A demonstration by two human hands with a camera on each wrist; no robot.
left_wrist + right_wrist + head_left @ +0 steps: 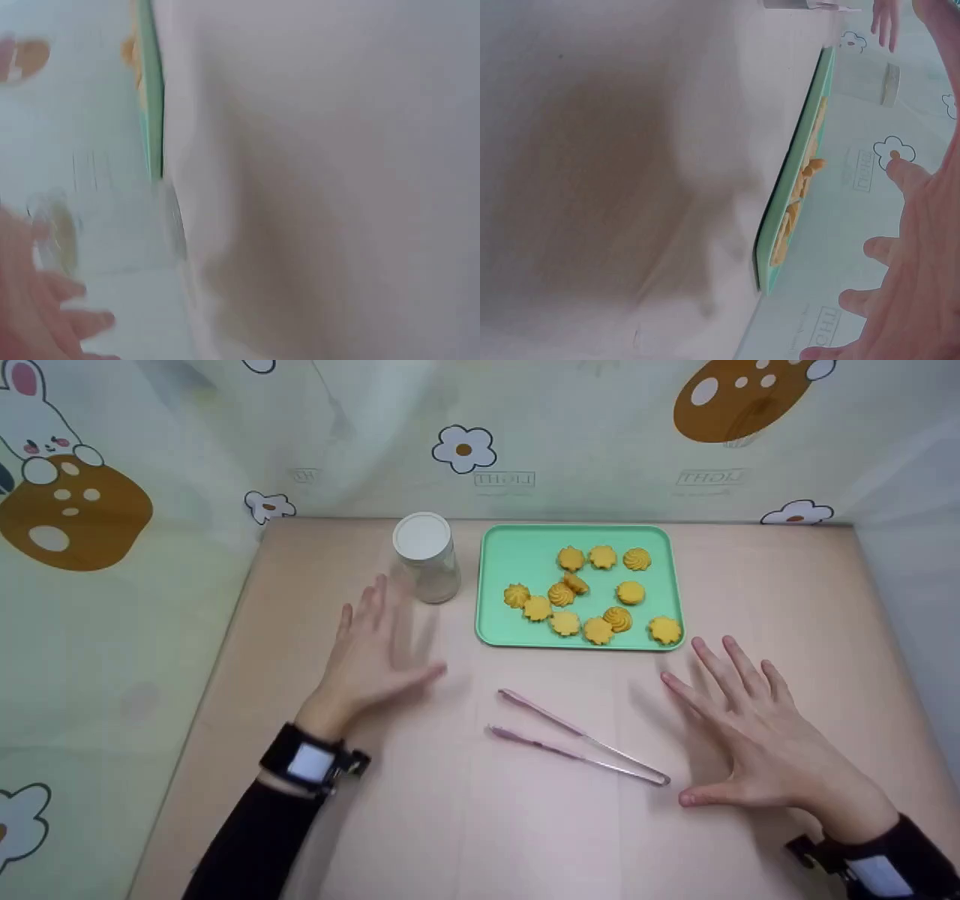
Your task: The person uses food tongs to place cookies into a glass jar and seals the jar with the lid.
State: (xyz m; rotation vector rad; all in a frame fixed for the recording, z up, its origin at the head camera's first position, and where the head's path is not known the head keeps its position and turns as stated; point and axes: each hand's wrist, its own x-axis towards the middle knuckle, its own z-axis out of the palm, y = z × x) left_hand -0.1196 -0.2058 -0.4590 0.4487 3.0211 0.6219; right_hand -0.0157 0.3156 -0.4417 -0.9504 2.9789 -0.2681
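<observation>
My left hand point(367, 656), fingers spread and slightly blurred, hovers just in front of a clear jar point(439, 581) with a white lid point(422, 537); it holds nothing. On the right, my right hand point(761, 742) is held with spread fingers, also empty. Between the hands lie pink-tipped metal tongs point(538, 743), their arms apart and the joined end toward the right hand. Behind them a mint-green tray point(517, 551) carries several golden cookies point(637, 559), some flower-shaped, some swirled. In the right wrist view, the tray point(765, 274) stands past the right fingers point(881, 251).
A pale pinkish cover lies over the table point(525, 840). Behind it and along the left hangs a light curtain point(360, 442) printed with flowers, brown shapes and a rabbit. Both wrists wear black straps point(283, 757) with small devices. The left wrist view is blurred.
</observation>
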